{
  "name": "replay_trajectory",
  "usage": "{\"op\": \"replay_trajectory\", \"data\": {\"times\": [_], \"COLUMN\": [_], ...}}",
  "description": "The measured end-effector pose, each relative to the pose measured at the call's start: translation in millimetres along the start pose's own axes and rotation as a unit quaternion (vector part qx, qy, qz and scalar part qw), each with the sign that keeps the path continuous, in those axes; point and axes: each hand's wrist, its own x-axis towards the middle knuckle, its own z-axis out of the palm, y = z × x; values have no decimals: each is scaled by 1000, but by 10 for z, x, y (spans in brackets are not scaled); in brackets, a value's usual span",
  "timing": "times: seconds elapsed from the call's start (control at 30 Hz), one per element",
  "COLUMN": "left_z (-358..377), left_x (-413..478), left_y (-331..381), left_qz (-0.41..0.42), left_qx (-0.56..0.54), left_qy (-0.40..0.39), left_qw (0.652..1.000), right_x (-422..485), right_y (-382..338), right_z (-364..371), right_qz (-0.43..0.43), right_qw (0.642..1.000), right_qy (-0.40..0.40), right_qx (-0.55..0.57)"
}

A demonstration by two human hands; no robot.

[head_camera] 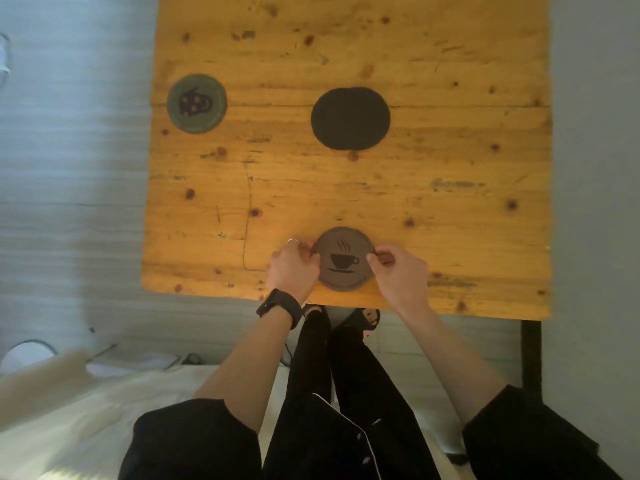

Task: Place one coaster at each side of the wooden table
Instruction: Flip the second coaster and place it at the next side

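Note:
A grey round coaster with a coffee-cup print (343, 259) lies on the wooden table (450, 209) near its front edge. My left hand (292, 270) pinches its left rim and my right hand (398, 271) pinches its right rim. A green coaster with a dark figure (196, 103) lies flat by the table's left edge. Two plain black coasters (350, 118), overlapping in a small stack, rest near the middle of the table.
A pale tiled floor (69, 202) surrounds the table on the left. My legs in black trousers and sandals (370, 318) stand just under the front edge. A black table leg (531, 355) shows at lower right, and white bedding (69, 410) at lower left.

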Motion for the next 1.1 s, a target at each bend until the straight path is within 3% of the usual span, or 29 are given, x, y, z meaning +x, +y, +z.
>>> {"op": "replay_trajectory", "data": {"times": [0.2,0.53,0.97,1.1], "left_z": [94,106,139,163], "left_x": [19,-11,-86,-99], "left_y": [-108,-177,-149,-197], "left_qz": [14,28,34,94], "left_qx": [78,20,43,139], "left_qy": [48,45,56,74], "left_qw": [996,998,997,983], "right_x": [-84,-134,-152,-191], "right_y": [25,-3,-30,-61], "right_z": [40,89,110,98], "right_qz": [-31,-7,11,-39], "right_qw": [999,998,997,997], "right_qy": [18,48,64,72], "right_qx": [21,49,39,6]}}
